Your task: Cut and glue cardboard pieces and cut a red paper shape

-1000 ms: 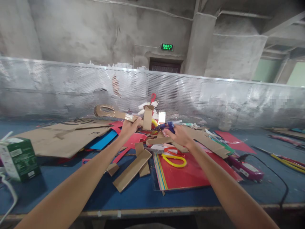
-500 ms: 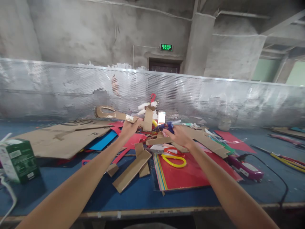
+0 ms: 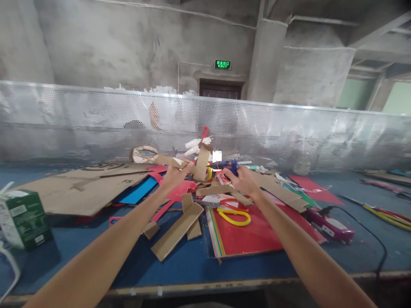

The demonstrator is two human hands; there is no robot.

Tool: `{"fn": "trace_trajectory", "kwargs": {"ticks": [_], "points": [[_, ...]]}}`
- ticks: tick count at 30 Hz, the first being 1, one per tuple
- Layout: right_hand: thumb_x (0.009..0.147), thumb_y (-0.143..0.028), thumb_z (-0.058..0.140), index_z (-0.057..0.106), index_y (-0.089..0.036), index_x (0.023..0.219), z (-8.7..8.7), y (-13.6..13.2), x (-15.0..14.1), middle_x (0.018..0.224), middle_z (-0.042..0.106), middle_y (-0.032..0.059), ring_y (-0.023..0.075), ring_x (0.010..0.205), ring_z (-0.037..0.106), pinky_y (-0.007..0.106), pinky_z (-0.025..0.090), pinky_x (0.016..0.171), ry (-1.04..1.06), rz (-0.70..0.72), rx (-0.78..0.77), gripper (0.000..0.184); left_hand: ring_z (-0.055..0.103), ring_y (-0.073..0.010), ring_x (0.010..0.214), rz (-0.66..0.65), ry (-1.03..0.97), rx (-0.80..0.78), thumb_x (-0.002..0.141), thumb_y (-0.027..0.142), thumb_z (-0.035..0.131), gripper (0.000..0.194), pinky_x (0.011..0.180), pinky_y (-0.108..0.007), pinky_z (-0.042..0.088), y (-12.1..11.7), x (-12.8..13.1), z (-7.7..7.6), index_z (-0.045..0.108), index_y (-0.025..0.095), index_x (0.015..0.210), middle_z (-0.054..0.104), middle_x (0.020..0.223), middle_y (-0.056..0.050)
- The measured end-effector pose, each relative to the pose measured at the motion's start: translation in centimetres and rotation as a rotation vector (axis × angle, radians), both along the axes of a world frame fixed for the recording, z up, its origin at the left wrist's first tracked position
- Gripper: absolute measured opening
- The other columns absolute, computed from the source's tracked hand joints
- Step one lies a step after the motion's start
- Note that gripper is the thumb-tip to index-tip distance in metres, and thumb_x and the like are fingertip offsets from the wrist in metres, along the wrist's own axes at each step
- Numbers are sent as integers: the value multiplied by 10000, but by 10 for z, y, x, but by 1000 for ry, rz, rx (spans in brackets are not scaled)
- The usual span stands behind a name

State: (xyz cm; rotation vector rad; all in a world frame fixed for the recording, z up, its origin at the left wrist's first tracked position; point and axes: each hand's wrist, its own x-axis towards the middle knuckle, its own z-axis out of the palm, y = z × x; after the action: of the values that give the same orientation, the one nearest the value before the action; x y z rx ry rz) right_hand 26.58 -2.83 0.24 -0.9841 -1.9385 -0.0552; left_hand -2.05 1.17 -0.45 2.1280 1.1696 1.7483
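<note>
My left hand (image 3: 177, 175) is closed on a cardboard strip (image 3: 165, 160) that ends in a tape-wrapped loop (image 3: 143, 154) on its left. Just right of those fingers stands an upright cardboard piece (image 3: 201, 163), with white scraps and a red hook shape above it. Whether it is joined to the strip I cannot tell. A blue glue gun (image 3: 234, 167) is gripped in my right hand (image 3: 243, 179), its nozzle pointing left toward the cardboard. Below the hands lie scissors with yellow and red handles (image 3: 236, 218) and loose cardboard strips (image 3: 178, 231).
A pack of coloured paper (image 3: 253, 233) lies in front. On the left are a large cardboard sheet (image 3: 86, 186) and a green box (image 3: 25, 218). A purple corded device (image 3: 332, 226) and yellow-handled pliers (image 3: 382, 214) lie right. A perforated metal screen (image 3: 96, 124) runs behind.
The loop end of the cardboard has turned and dipped slightly. The glue gun has come up a little, its nozzle now more level.
</note>
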Motion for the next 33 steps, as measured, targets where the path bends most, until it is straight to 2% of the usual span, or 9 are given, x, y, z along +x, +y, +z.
{"fn": "trace_trajectory", "kwargs": {"ticks": [3,6,10,14,17,21,29,33], "points": [[977,-541,532,744,-169,852,0,3,4,673,673,45,221,659,627,293,420,653,121,-104,57,446,679,-233,907,-45,29,-6,894,496,599,308,858,-347,544,-2,3,-2,701,206,882,734,905,-46],[977,-569,521,759,-153,906,1,7,9,718,695,67,234,688,641,303,432,682,211,-157,133,485,671,-228,896,-74,78,13,905,495,596,310,858,-350,540,-4,5,-3,695,204,864,723,899,-47],[989,-570,491,761,-155,890,4,9,12,774,726,99,257,751,667,319,447,728,212,-203,194,505,683,-230,924,-90,143,38,921,488,585,296,904,-365,541,-4,6,-4,694,216,877,729,945,-52],[989,-580,470,738,-163,813,6,7,11,751,719,104,261,732,669,325,449,726,180,-246,175,526,687,-242,963,-107,195,68,940,489,561,302,959,-399,538,-4,7,-5,713,233,886,733,956,-48],[994,-581,460,738,-165,834,5,7,10,789,727,110,268,774,679,325,454,743,186,-262,188,526,685,-250,983,-105,218,99,942,488,573,299,982,-416,532,-4,7,-6,725,238,883,735,948,-52],[995,-594,467,753,-166,914,4,8,11,831,735,108,270,812,683,322,454,764,204,-252,216,521,688,-244,980,-110,233,121,948,483,580,281,969,-401,541,-4,8,-6,725,248,897,740,955,-49],[1002,-580,465,731,-176,827,5,7,10,736,692,88,249,739,659,307,431,713,186,-269,183,514,693,-225,955,-117,248,140,957,435,583,247,940,-384,544,-5,8,-6,709,236,880,739,943,-46],[1001,-568,475,734,-177,840,6,7,11,755,704,98,258,766,670,306,435,717,178,-280,177,496,695,-229,952,-81,263,137,959,454,561,267,934,-387,544,-5,8,-5,701,242,878,739,938,-39]]}}
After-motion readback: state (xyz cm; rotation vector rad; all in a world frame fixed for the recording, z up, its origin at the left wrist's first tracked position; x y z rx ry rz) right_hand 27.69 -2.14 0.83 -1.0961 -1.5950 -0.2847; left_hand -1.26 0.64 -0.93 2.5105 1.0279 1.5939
